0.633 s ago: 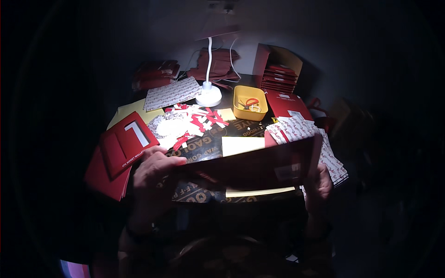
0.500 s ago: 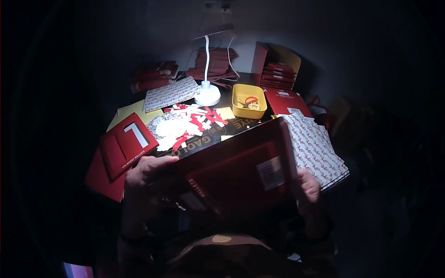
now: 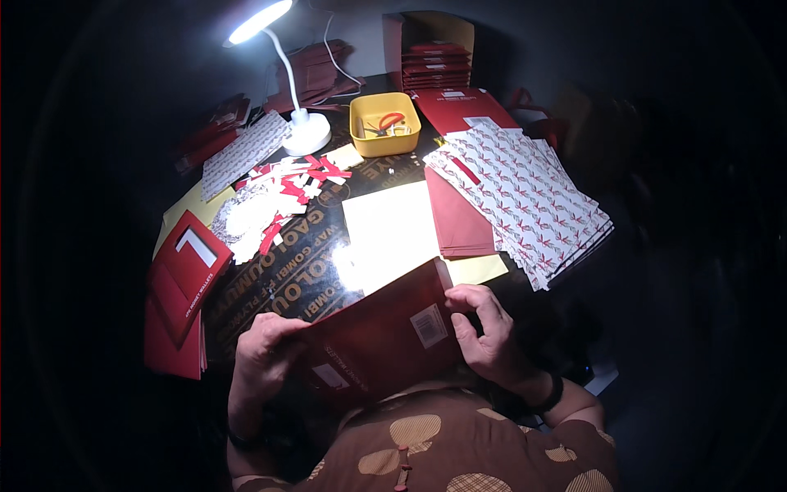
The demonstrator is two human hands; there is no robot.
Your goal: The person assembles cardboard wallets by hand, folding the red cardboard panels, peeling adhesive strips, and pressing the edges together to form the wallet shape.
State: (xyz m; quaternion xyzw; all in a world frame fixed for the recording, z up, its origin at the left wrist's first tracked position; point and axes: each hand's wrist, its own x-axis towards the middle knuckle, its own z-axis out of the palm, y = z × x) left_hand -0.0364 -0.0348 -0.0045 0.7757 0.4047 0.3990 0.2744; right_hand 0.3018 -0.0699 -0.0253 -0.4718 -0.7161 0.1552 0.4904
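Note:
A dark red card folder (image 3: 385,324) is tilted in front of my body, with a white barcode label on its right part and a small white patch at lower left. My left hand (image 3: 266,344) is closed on its left edge, thumb along the top. At the upper right corner my right hand (image 3: 485,332) pinches the folder between thumb and fingers. Just beyond the folder's top edge lies a pale yellow sheet (image 3: 393,221), brightly lit. To its right are red paper pieces (image 3: 461,217), partly under a fanned stack of leaf-patterned sheets (image 3: 529,201).
A white desk lamp (image 3: 308,131) stands at the back beside a yellow box (image 3: 385,146) holding red-handled scissors (image 3: 391,120). Paper scraps (image 3: 262,209) are heaped at left, near red folders (image 3: 193,275). A carton (image 3: 393,49) of red packs stands at the back.
The folder has come down and closer to my body, uncovering the pale sheet and red pieces. My right hand has shifted to its upper right corner. The view has tilted and turned.

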